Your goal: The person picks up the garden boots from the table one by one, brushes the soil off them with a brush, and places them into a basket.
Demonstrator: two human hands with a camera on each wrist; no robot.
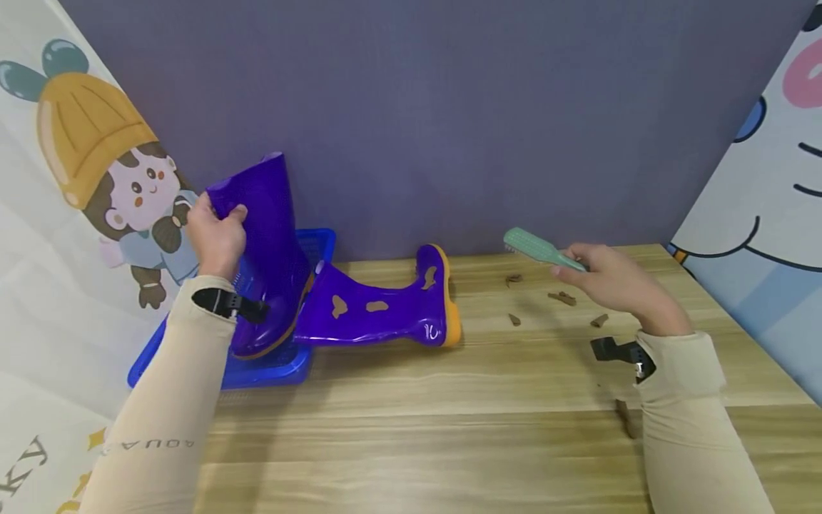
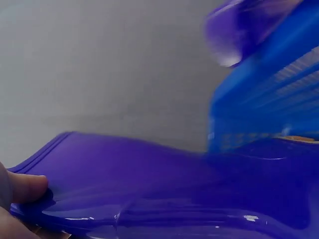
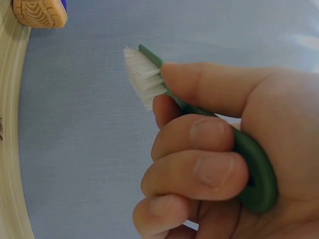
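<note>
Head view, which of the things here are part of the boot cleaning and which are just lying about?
In use:
- left hand gripping the upright boot at its top, over the blue basket
- right hand holding the green brush
- lying boot with brown patches

Lying about:
- brown scraps on the wooden table
- cartoon backdrop

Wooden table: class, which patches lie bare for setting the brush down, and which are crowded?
Bare: the wide front strip of the table between both sleeves, and the stretch between the lying boot and the brown scraps. Crowded: the left, with the blue basket and the held boot, and the scrap patch under the right hand.
</note>
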